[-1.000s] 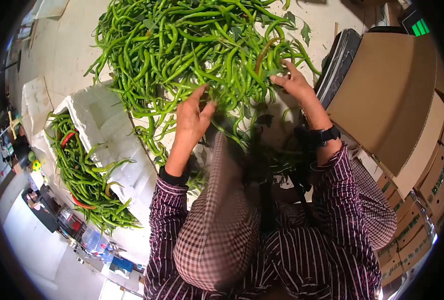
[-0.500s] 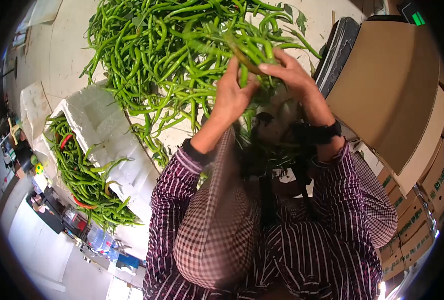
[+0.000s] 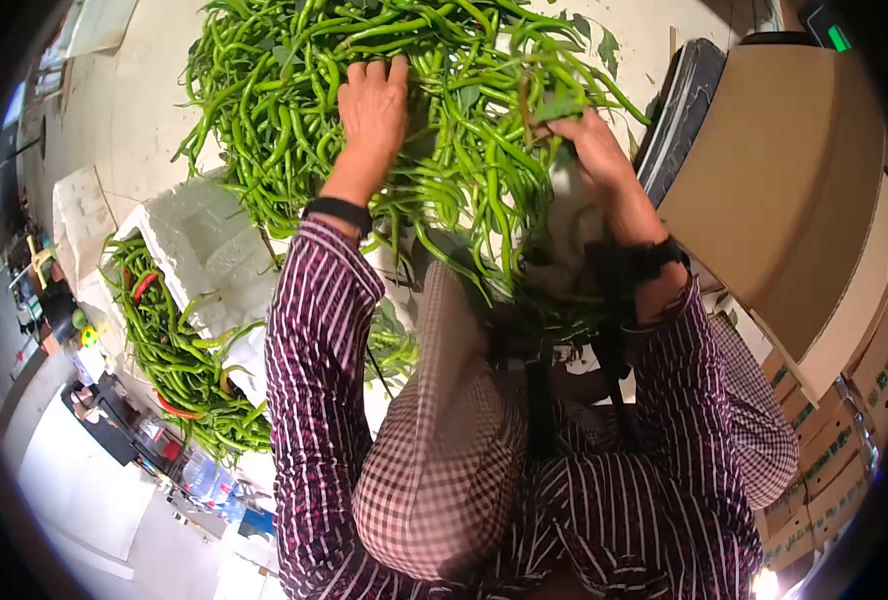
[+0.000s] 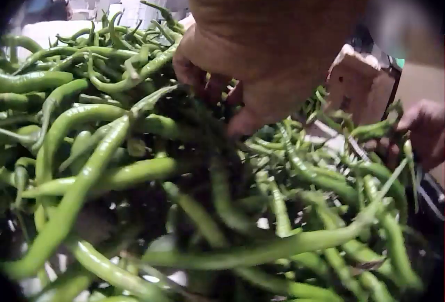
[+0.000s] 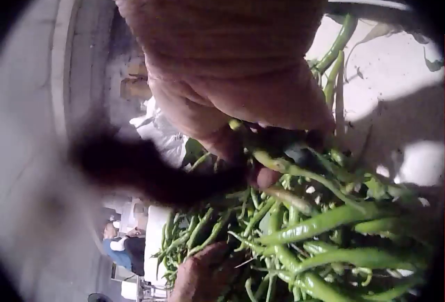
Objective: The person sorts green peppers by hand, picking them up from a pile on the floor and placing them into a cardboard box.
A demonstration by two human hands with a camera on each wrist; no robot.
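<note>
Long green peppers (image 3: pixel 304 120) lie in a large tangled heap. My left hand (image 3: pixel 372 115) is on the upper part of it, its fingers curled down among the green peppers (image 4: pixel 104 177); the fingertips are partly hidden. At the heap's right side, my right hand (image 3: pixel 596 150) pinches a brownish pepper (image 3: pixel 526 100) and a green leaf (image 3: pixel 561 108), both blurred. The right wrist view shows the thumb and fingers closed at the stem of a green pepper (image 5: pixel 278 165), beside a pale brownish one (image 5: pixel 292 199).
A white foam box (image 3: pixel 179 240) of green and a few red peppers stands at the left. An open cardboard box (image 3: pixel 764 190) is at the right, beside a black-and-grey object (image 3: pixel 686 105). More cartons (image 3: pixel 814 450) lie lower right.
My left hand has moved away from the right hand, up and left onto the heap. Peppers that were lifted between both hands are lower; the right hand still pinches the brownish one.
</note>
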